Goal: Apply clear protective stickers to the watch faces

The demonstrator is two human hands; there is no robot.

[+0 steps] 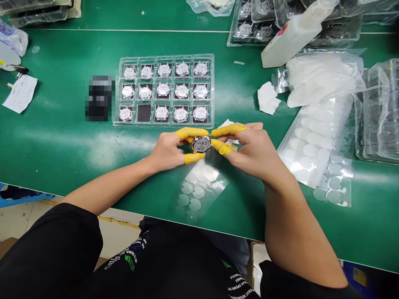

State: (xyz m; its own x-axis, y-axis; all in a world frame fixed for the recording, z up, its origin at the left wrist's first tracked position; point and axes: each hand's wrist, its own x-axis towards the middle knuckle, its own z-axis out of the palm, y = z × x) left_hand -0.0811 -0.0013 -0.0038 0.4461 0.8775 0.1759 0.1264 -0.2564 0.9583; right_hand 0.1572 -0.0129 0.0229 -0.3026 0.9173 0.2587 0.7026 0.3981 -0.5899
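Both hands pinch one round silver watch case (201, 144) just above the green table, near its front edge. My left hand (170, 150) grips its left side with yellow finger cots on thumb and forefinger. My right hand (249, 149) holds the right side, also with yellow-capped fingertips. Under the hands lies a clear film sheet (196, 189) carrying round stickers. Just behind the hands stands a clear plastic tray (165, 123) holding several watch cases, with one pocket (144, 113) empty.
To the right lies a larger sheet of round stickers (324, 158) and plastic bags (324, 74). A white bottle (293, 35) lies at the back right beside more trays (249, 29). A white wipe (267, 99) sits near it, and a paper slip (21, 93) at far left.
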